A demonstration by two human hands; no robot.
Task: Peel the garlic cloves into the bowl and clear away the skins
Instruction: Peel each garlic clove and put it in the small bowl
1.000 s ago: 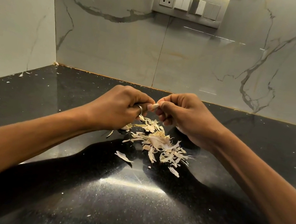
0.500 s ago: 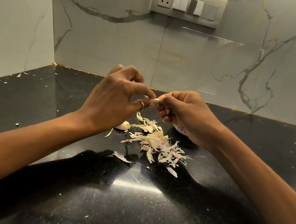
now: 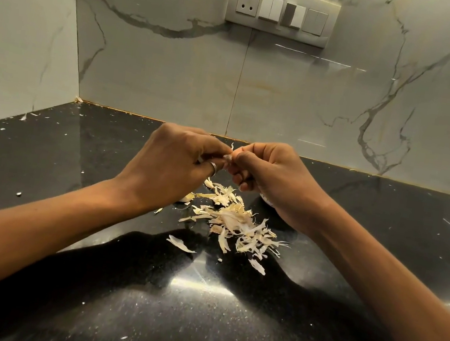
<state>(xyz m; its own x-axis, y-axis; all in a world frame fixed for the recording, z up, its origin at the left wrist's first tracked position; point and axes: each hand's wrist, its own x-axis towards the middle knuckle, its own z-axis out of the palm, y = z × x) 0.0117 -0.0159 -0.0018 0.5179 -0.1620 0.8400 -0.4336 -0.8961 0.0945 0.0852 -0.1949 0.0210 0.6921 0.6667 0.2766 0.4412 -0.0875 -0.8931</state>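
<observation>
Black counter (image 3: pixel 42 172) runs into a corner of marble wall (image 3: pixel 159 73), w/ a switch plate (image 3: pixel 283 9) up on the back wall. Both hands meet just above the counter, close to its back edge. L hand (image 3: pixel 171 168) & R hand (image 3: pixel 272 177) are curled, fingertips together, both pinching one clove (image 3: pixel 228 157) between them. A thin strip of skin (image 3: pixel 232 146) sticks up from it. Ring (image 3: pixel 213 165) on a L finger.

Vs half a sec ago: L hand has dropped from its arched, raised pose & its knuckles now sit level w/ the R ones; R hand is about where it was. Skins pile (image 3: pixel 236 221) hasn't shifted, nor the two loose flakes (image 3: pixel 180 244) nearer me.

Pile lies on the counter just below & in front of the hands, between the forearms. Another pale piece (image 3: pixel 186 198) lies by the L wrist, can't tell if clove or skin. A white bit (image 3: pixel 267 201) peeks from under the R hand; too hidden to say what it is.

Room: wall is right behind the knuckles, so little space there. Wide bare counter to the L out to the corner, w/ only small crumbs (image 3: pixel 19 193), & wide to the R too. Near side, in front of the pile, is open gloss w/ a light glare (image 3: pixel 195 284)
</observation>
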